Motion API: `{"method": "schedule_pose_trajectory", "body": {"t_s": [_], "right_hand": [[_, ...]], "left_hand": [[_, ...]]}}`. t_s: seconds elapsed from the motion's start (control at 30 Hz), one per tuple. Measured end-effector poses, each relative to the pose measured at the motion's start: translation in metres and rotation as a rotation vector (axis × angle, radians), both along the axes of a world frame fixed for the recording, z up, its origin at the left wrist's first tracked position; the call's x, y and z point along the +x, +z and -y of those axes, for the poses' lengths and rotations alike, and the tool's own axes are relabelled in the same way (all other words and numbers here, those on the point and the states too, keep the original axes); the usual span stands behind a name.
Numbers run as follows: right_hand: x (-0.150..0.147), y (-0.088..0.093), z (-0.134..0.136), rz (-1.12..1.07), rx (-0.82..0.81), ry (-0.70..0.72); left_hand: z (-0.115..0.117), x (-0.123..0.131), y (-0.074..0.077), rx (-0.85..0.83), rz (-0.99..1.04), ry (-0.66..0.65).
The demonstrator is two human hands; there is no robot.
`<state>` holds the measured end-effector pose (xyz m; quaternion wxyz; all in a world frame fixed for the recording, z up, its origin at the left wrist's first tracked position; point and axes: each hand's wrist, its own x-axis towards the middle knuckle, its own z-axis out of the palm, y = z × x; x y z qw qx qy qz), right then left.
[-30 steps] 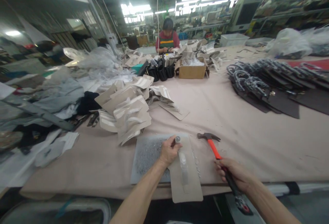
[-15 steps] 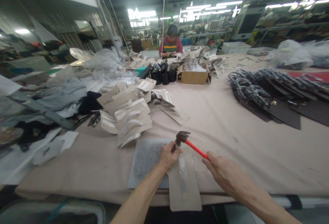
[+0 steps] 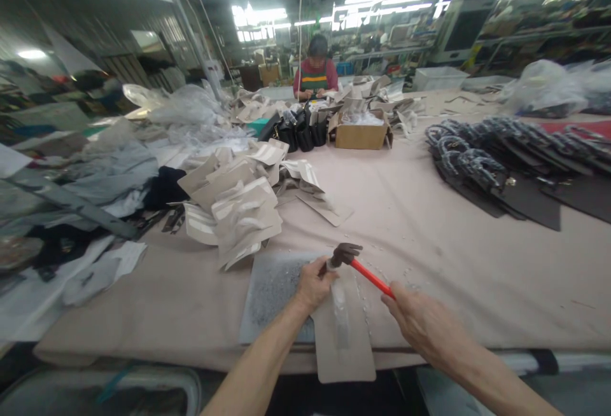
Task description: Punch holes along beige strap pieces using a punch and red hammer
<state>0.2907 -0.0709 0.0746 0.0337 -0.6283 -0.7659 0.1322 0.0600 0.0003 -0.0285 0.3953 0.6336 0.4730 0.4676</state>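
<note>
My right hand [image 3: 411, 309] is wrapped around the red handle of a claw hammer [image 3: 371, 276]. The hammer's dark head is right beside the fingertips of my left hand [image 3: 313, 285], over the far end of a beige bag panel [image 3: 344, 360]. That panel has a strap-like handle [image 3: 340, 311] wrapped in clear plastic running along its middle. My left fingers are pinched together there; what sits between them is hidden. Under my left forearm and the panel lies a grey, scuffed slab [image 3: 271, 289], and the panel's near end reaches past the table's front edge.
Beige panels [image 3: 245, 215] are heaped beyond the slab. Dark panels with wrapped handles [image 3: 496, 174] lie at the right. A cardboard box [image 3: 361, 135] and black items [image 3: 301, 130] stand farther back, before a seated person [image 3: 316, 76]. Small white bits are scattered near the hammer.
The hammer and my right hand have shifted slightly to the right, so the hammer head is a little farther from my left fingers. My left hand stays at the panel's far end.
</note>
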Motion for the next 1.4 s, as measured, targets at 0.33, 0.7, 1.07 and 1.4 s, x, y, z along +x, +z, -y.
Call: {"method": "schedule_pose_trajectory", "body": {"t_s": [0.33,0.7,1.07,1.4], "right_hand": [[0.036,-0.078,-0.012,0.145,0.005,-0.209],[-0.084,-0.05,0.001,0.037,0.254,0.553],[-0.088,-0.013,-0.003,0.023,0.043,-0.127],[-0.1,-0.048,0.011,-0.173,-0.097,-0.167]], "left_hand": [[-0.002,-0.001,-0.002,-0.036,0.062,-0.029],[-0.01,0.002,0.01,-0.196,0.334,0.161],[-0.011,-0.009,0.084,0.017,0.528,0.23],[-0.011,0.001,0.021,-0.149,0.405,0.108]]}}
